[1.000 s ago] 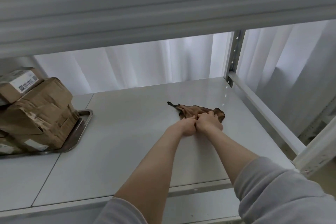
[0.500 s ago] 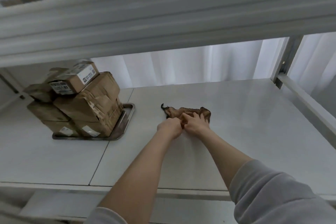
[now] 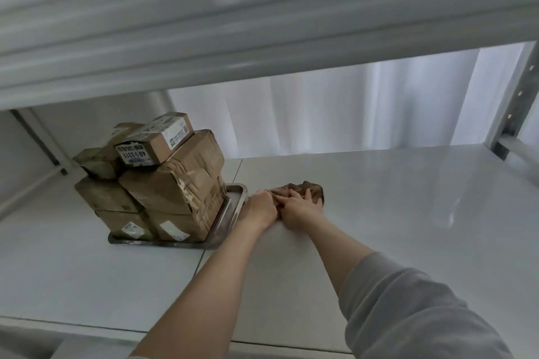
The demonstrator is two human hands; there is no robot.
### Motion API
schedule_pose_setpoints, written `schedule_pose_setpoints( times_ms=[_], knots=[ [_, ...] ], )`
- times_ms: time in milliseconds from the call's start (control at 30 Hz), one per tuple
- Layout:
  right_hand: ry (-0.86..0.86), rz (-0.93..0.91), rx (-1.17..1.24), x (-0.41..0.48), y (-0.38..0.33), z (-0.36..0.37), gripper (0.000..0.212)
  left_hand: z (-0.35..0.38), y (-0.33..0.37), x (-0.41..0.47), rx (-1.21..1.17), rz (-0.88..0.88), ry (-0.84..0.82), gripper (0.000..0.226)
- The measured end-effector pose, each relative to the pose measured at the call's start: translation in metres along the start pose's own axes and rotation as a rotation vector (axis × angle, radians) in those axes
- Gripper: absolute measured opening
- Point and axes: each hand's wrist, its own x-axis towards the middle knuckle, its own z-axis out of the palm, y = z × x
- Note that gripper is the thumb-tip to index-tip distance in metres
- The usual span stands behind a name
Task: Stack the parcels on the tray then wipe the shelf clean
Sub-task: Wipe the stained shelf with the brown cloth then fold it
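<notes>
The brown cloth [image 3: 314, 190] lies on the white shelf [image 3: 408, 213], just to the right of the metal tray [image 3: 233, 210] that carries the stacked parcels [image 3: 175, 183]. The right grip [image 3: 300, 210] presses on the cloth with straight, spread fingers. The left grip [image 3: 262, 207] is curled at the cloth's left edge; I cannot tell if it holds it

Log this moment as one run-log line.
phase: wiping shelf | parcels: stacked on tray | cloth: on shelf right of tray | left hand: curled at cloth edge, grip unclear | right hand: flat on cloth
</notes>
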Motion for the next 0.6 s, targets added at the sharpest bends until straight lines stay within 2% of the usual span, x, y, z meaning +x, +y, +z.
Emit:
schedule_pose_setpoints(
  times_ms=[167, 300, 400, 500, 600],
  knots=[
    [0.118, 0.340, 0.072, 0.020, 0.067, -0.026, 0.056, 0.013, 0.005, 0.022, -0.046, 0.022, -0.070, 0.040],
    [0.185, 0.541, 0.237, 0.045, 0.084, -0.040, 0.070, 0.016, 0.010, 0.034, -0.066, 0.041, -0.082, 0.045],
    [0.153, 0.491, 0.175, 0.054, 0.062, -0.036, 0.065, 0.012, 0.010, 0.043, -0.097, 0.052, -0.041, 0.045],
    [0.086, 0.271, 0.084, 0.061, 0.034, -0.031, 0.055, 0.009, 0.005, 0.058, -0.170, 0.036, 0.043, 0.038],
    [0.011, 0.034, 0.021, 0.065, 0.005, -0.024, 0.053, 0.005, 0.000, 0.070, -0.259, 0.007, 0.047, 0.044]
  ],
)
